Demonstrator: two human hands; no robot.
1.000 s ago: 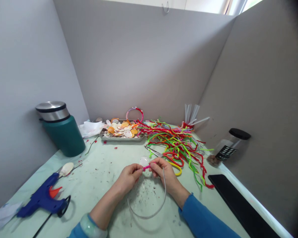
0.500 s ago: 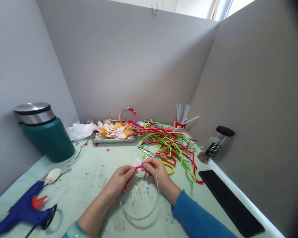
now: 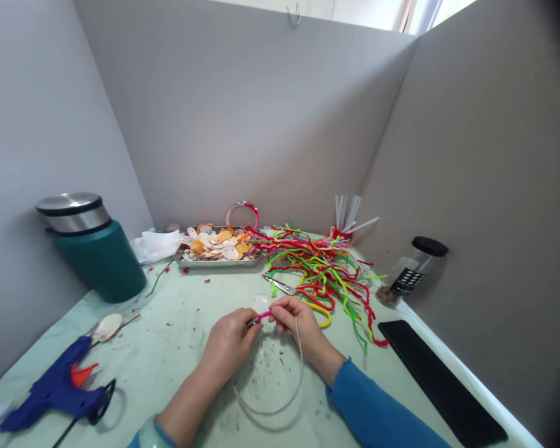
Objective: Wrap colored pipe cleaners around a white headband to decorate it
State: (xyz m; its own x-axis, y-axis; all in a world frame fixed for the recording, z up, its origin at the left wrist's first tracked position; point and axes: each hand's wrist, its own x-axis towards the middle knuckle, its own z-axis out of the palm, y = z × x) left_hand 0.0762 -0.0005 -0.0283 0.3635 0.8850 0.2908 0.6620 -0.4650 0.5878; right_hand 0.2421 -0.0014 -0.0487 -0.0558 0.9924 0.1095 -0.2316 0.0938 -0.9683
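The left hand point(image 3: 231, 342) and the right hand point(image 3: 298, 320) are close but apart, each with its fingertips pinched on a thin pale-grey hoop point(image 3: 301, 373) at opposite ends of a short bright-pink fuzzy wrapping point(image 3: 264, 316), above the near centre of the pale-green-covered desk point(image 3: 172, 354). A transparent round disc point(image 3: 261, 303) lies just beyond the wrapping; metal scissors point(image 3: 287, 289) with red and yellow loop handles lie farther right, beside a tangled pile of multicoloured fuzzy stems point(image 3: 324, 264). Left of the pile, a shallow metal tray point(image 3: 218, 265) holds orange and white shell-like pieces point(image 3: 224, 244).
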